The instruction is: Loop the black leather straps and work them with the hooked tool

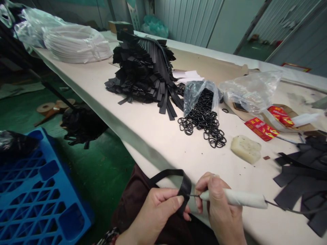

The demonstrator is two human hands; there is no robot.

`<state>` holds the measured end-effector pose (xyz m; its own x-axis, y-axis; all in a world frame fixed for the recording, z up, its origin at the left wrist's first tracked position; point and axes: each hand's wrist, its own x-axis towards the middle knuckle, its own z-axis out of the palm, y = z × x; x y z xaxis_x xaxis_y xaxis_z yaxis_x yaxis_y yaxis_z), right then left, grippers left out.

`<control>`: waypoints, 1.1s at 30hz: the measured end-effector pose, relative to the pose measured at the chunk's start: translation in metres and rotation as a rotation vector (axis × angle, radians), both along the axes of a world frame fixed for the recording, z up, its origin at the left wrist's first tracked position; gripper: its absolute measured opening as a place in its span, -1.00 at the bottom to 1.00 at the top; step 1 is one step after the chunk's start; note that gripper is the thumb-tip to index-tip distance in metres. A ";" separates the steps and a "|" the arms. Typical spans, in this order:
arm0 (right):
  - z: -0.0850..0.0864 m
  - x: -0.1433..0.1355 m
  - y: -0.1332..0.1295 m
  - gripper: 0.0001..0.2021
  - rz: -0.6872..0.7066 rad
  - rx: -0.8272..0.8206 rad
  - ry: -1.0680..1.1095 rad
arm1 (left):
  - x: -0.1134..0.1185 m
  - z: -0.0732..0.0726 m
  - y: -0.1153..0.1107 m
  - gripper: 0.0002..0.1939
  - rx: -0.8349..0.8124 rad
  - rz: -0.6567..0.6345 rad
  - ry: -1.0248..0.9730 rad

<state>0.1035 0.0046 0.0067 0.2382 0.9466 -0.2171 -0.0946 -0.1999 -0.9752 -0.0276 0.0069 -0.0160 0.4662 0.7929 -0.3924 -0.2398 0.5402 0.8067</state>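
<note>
A black strap (186, 183) curves in a loop at the table's near edge, pinched between the thumb and fingers of my left hand (163, 207). My right hand (221, 207) is wrapped round a pale, pen-like tool (242, 198) with a cord at its back end. The tool's thin dark tip touches the strap beside my left thumb. Beyond my hands, black D-shaped rings (204, 112) spill from a clear plastic bag (191, 93). A yellowish block (245, 149) lies to their right.
Stacked black straps (145, 68) stand on the table (153, 136), with more loose straps (301, 180) at the right. Red-and-yellow packets (262, 128) lie near a plastic bag (255, 88). White coiled tubing (76, 44) is at the far left; a blue pallet (76, 217) sits on the floor.
</note>
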 end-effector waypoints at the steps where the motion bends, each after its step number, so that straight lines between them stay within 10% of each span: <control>1: 0.005 0.001 0.002 -0.58 -0.010 0.020 -0.040 | 0.001 -0.001 0.000 -0.76 -0.006 -0.004 0.005; 7: 0.039 0.039 0.014 -0.60 -0.144 0.290 0.019 | -0.003 -0.001 -0.002 -0.72 0.005 0.055 0.164; 12: 0.033 0.048 0.001 -0.71 0.315 0.075 -0.510 | -0.004 0.005 -0.002 -0.71 0.055 0.078 0.145; 15: 0.014 0.032 -0.010 -0.69 0.470 -0.049 -0.451 | -0.001 0.009 -0.003 -0.73 0.043 0.086 0.085; 24: -0.008 0.008 -0.026 -0.69 0.184 -0.097 -0.399 | 0.010 0.011 -0.010 -0.79 -0.074 0.057 -0.007; 33: -0.013 0.007 -0.024 -0.69 0.214 -0.193 -0.374 | 0.003 0.010 -0.008 -0.75 0.207 -0.012 0.293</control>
